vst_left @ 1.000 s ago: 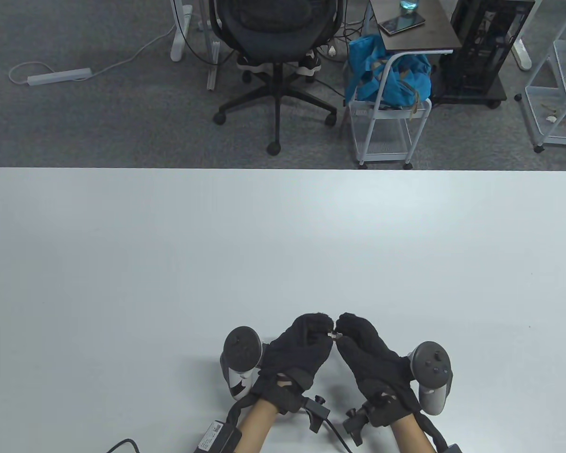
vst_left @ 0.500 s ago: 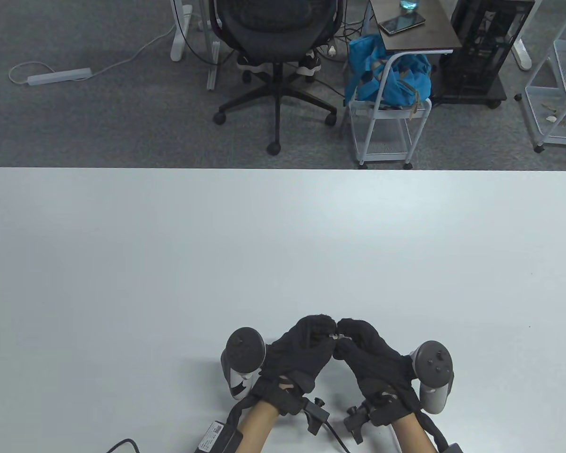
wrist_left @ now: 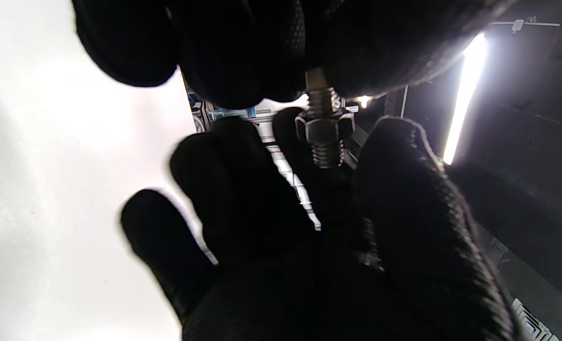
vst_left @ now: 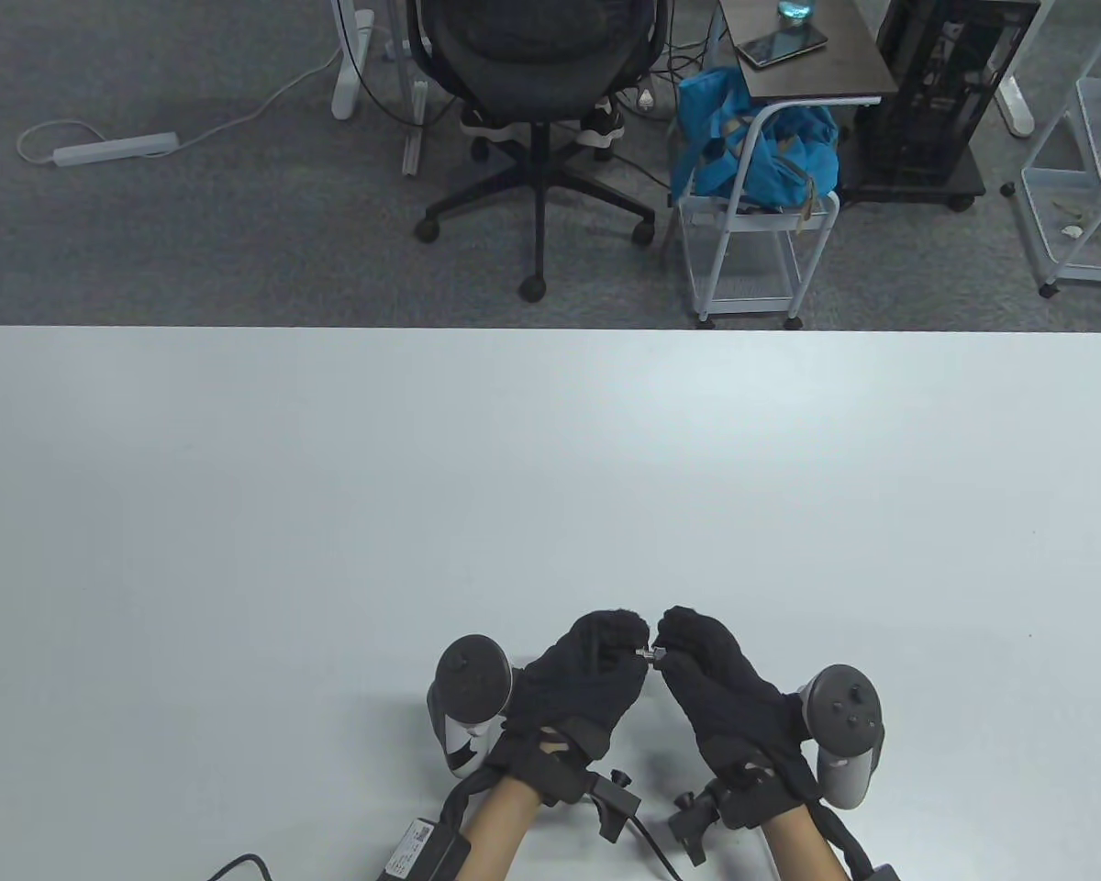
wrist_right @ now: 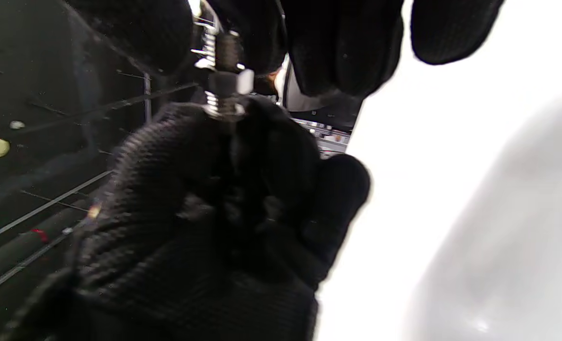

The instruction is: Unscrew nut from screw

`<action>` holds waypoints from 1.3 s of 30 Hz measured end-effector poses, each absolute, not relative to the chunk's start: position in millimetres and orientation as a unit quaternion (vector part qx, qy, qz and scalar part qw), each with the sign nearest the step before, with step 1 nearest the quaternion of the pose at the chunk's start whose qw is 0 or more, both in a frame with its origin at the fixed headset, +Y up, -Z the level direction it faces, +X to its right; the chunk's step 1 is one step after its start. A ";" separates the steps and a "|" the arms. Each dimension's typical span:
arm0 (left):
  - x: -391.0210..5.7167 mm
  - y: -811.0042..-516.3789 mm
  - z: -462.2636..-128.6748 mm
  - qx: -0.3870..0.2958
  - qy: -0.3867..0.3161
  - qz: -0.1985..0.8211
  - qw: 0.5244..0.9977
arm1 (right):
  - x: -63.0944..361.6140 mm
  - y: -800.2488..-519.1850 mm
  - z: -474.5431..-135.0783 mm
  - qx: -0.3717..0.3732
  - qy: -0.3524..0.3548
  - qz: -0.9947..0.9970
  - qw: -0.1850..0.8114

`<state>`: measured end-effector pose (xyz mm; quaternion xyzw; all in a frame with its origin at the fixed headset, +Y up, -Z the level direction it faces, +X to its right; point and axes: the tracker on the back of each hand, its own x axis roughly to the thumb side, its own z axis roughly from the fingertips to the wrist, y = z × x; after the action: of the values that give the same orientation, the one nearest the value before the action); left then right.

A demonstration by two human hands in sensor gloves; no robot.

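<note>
Both black-gloved hands meet low in the table view, just above the white table. A small metal screw spans the gap between them. My left hand grips one end of the screw. The hex nut sits part way along the thread, with bare thread showing on both sides. My right hand has its thumb and fingers on either side of the nut and pinches it. The right wrist view shows the nut and the thread running into my left glove.
A tracker sits on the back of each hand, the left and the right. A black cable and box lie at the table's front edge. An office chair and a white cart stand on the floor beyond the far edge.
Both hands dipped slightly toward me, then came back. The right hand's fingers shifted around the nut. The screw stays between the two hands.
</note>
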<state>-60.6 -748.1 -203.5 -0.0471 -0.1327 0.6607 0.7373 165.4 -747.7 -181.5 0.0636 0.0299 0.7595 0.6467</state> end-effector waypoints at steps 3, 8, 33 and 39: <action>-58.6 -747.4 -202.8 -0.047 -0.139 0.652 0.744 | 162.9 -749.2 -182.4 0.063 0.034 0.761 0.645; -57.6 -745.5 -202.2 -0.039 -0.158 0.633 0.756 | 163.3 -746.3 -183.1 0.079 0.024 0.767 0.636; -59.0 -745.5 -201.5 -0.032 -0.143 0.640 0.754 | 161.8 -748.4 -182.7 0.075 0.035 0.764 0.640; -58.6 -745.5 -202.6 -0.041 -0.151 0.624 0.766 | 162.3 -746.1 -183.6 0.093 0.029 0.758 0.645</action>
<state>-58.6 -745.5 -202.6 -0.0413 -0.1506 0.6241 0.7655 162.3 -746.1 -183.6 0.0926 0.0289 0.7580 0.6450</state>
